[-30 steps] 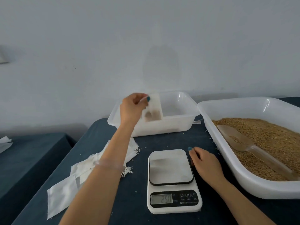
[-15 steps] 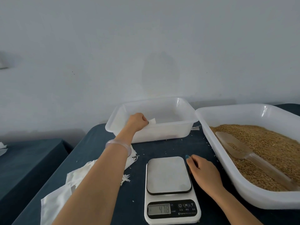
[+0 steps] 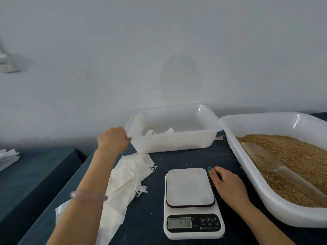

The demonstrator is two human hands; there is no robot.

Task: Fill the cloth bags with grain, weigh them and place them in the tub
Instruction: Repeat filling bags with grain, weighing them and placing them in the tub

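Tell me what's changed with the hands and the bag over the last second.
The left hand carried the filled bag over the small tub, lowered it in, let go and drew back to the tub's near left corner, now holding nothing. The bag lies inside the tub. The right hand beside the scale, the scoop and the pile of empty bags stayed put.
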